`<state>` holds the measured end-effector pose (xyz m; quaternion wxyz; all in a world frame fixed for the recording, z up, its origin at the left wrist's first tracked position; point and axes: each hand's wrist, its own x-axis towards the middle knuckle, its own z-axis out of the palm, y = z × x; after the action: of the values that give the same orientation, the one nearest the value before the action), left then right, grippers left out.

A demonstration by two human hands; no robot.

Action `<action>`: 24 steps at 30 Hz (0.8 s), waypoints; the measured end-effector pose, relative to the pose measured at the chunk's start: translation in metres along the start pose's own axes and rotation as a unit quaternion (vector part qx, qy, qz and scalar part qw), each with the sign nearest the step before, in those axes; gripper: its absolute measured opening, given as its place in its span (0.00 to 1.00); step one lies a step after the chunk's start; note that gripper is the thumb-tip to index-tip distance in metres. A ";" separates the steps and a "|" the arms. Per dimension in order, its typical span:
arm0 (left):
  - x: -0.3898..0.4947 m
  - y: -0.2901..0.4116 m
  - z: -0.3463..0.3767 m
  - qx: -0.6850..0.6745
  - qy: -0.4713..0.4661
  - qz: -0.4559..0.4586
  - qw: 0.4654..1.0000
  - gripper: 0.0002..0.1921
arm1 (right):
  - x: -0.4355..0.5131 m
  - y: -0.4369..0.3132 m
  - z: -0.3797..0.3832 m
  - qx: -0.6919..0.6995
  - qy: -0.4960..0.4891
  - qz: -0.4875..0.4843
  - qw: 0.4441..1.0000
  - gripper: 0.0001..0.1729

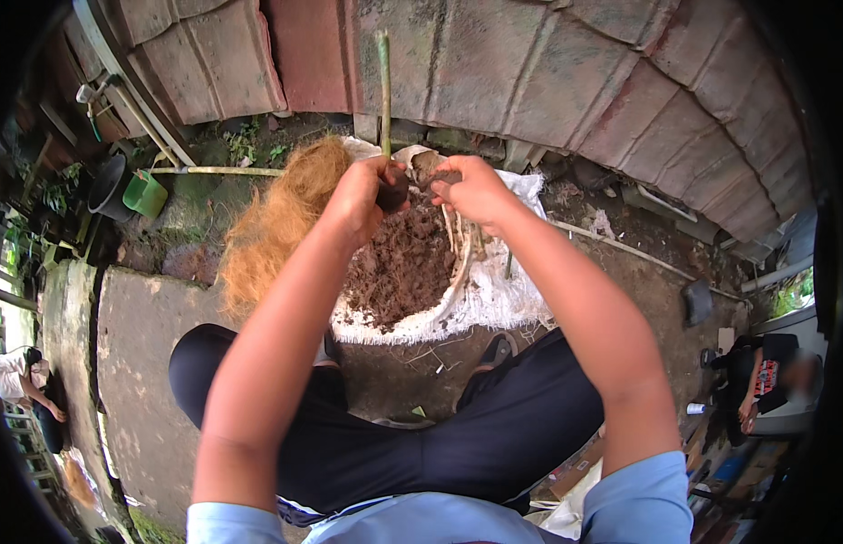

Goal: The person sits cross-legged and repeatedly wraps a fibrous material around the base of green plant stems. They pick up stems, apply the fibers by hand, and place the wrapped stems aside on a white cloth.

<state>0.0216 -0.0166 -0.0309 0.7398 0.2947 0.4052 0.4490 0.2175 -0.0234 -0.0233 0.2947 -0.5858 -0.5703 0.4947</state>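
My left hand (364, 197) grips a dark, rounded clump (393, 193), possibly packed soil. From it a bare green-brown stem (385, 95) stands upright. In the fingers of my right hand (479, 192) is a smaller piece of dark brown material (443, 178), close beside the clump. Beneath both hands, a heap of brown fibrous soil (404, 268) lies in a white woven sack (493, 302) whose edge is rolled down. Loose golden coconut fibre (272, 228) is piled to the left of the heap, next to my left forearm.
Low roof tiles (489, 68) overhang the far side. A green bucket (145, 194) and a black bucket (109, 190) stand left, near a pole (224, 171). One person (30, 387) sits far left, another (761, 381) far right. A thin pole (618, 245) lies right.
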 end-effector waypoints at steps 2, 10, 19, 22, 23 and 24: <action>-0.022 0.020 0.015 0.063 -0.014 0.015 0.998 0.12 | -0.014 -0.018 -0.007 0.032 -0.032 0.003 0.999 0.11; -0.057 0.043 0.019 0.114 -0.118 0.054 0.985 0.17 | -0.054 -0.053 -0.013 0.214 -0.035 -0.035 0.976 0.12; -0.042 0.046 0.013 0.148 -0.106 0.032 0.983 0.18 | -0.045 -0.033 -0.023 0.193 -0.036 -0.061 0.979 0.15; -0.022 0.039 0.000 0.067 -0.178 -0.003 0.982 0.16 | -0.042 -0.026 -0.025 0.248 -0.032 -0.066 0.966 0.16; -0.017 0.037 -0.006 0.008 -0.210 -0.023 0.977 0.18 | -0.041 -0.026 -0.026 0.269 -0.028 -0.065 0.961 0.16; -0.016 0.032 0.000 0.005 -0.194 -0.016 0.981 0.20 | -0.040 -0.025 -0.028 0.275 -0.032 -0.066 0.959 0.16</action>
<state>0.0032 -0.0171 0.0000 0.8102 0.3733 0.2605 0.3693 0.2393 -0.0516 0.0189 0.4579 -0.4278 -0.4586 0.6301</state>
